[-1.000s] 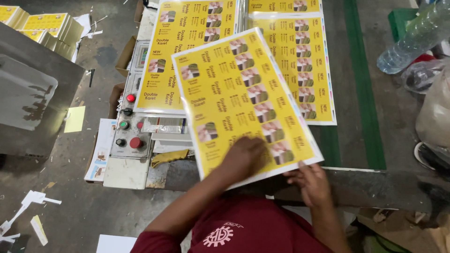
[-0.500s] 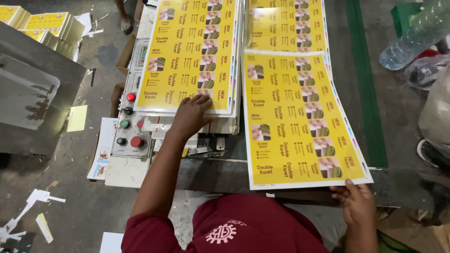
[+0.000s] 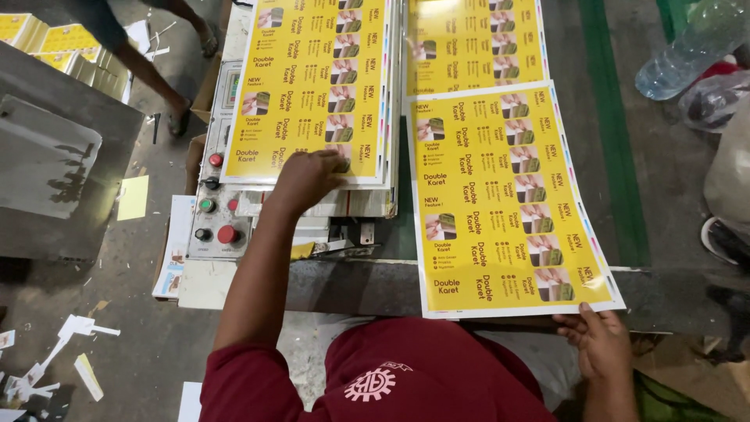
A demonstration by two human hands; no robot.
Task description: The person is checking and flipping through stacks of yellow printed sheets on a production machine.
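Two hands were on two separate lots of printed sheets. The left hand [image 3: 308, 178] lay flat, fingers spread, on the near edge of the top sheet of the left stack [image 3: 312, 86]; it pressed down and gripped nothing. The right hand [image 3: 598, 340] pinched the near right corner of a single yellow sheet [image 3: 500, 203], thumb on top as far as I could tell, fingers hidden under the edge. That sheet lay flat on the desk [image 3: 664, 289], right of the left stack, its far end overlapping another stack [image 3: 473, 43] and its near edge hanging slightly over the desk edge. My read: thin glossy paper, light and floppy, likely to slide on its neighbours and to crease if lifted by one corner only; better taken at the near edge or by two corners. Left of the stack sat a control panel [image 3: 215, 211] with red and green buttons. A plastic bottle [image 3: 687, 51] lay far right, and paper scraps [image 3: 47, 367] littered the floor.
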